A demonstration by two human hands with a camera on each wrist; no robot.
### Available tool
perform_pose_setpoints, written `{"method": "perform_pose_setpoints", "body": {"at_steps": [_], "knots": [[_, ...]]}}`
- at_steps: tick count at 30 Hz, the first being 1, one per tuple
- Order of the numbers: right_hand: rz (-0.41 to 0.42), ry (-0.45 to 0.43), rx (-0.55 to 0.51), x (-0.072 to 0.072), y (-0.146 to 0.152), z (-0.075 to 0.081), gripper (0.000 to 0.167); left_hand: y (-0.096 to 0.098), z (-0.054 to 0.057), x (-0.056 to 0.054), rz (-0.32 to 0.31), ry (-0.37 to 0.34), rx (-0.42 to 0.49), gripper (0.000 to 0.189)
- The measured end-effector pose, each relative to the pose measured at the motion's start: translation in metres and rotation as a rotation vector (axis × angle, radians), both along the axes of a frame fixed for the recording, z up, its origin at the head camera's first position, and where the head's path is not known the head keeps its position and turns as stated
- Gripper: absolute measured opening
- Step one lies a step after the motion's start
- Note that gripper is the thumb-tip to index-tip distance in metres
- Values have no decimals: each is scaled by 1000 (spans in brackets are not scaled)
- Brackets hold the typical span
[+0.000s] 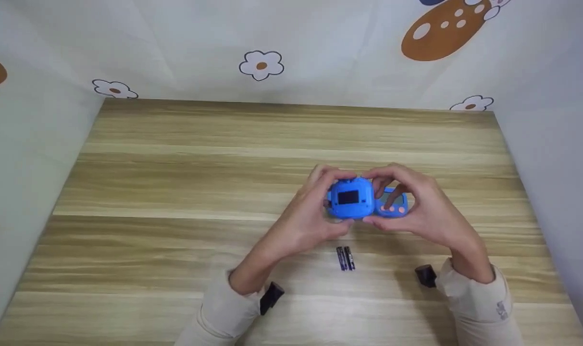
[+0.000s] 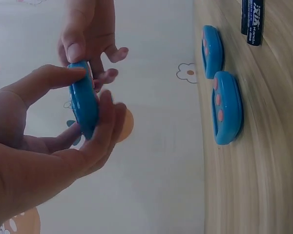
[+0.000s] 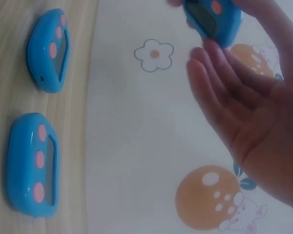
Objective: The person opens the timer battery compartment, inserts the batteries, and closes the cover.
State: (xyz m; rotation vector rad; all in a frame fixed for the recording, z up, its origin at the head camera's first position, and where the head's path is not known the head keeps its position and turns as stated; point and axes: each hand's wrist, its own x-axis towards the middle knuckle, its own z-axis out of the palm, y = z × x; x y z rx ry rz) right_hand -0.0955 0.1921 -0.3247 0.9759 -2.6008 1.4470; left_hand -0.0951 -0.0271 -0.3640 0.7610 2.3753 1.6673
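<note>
A blue digital timer [image 1: 365, 204] is held up over the table, its back turned to the head camera with a dark rectangular recess [image 1: 348, 197] in it. My left hand [image 1: 310, 218] grips the left side, fingers along the top edge and thumb at the bottom. From the right, my right hand [image 1: 430, 206] pinches the timer's other side between thumb and index finger. Pink buttons and a grey screen show on its front in the right wrist view. Below the hands, two small dark batteries [image 1: 345, 258] lie side by side on the table.
Two more blue timers with pink buttons rest on the wooden table [image 1: 176, 192]; the left wrist view shows the nearer timer [image 2: 229, 109] and the farther timer [image 2: 214, 51]. From the head, one is mostly covered by the held timer. A patterned cloth [image 1: 190, 53] surrounds the table.
</note>
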Motion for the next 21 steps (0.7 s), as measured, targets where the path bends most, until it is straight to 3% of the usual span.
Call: {"method": "perform_pose_setpoints", "body": {"at_steps": [4, 9, 12, 16, 21], "knots": [[9, 37, -37, 5, -12, -1, 59, 3, -4, -1, -34, -12, 34, 76], [5, 87, -30, 5, -7, 1, 74, 4, -6, -3, -85, -189, 301, 76], [-11, 86, 12, 3, 0, 3, 73, 3, -5, -3, -86, -284, 417, 73], [-25, 61, 71, 0, 4, -2, 64, 3, -4, -4, -82, -341, 443, 72], [-44, 56, 88, -8, 10, -19, 64, 1, -3, -5, -47, -327, 361, 71]]}}
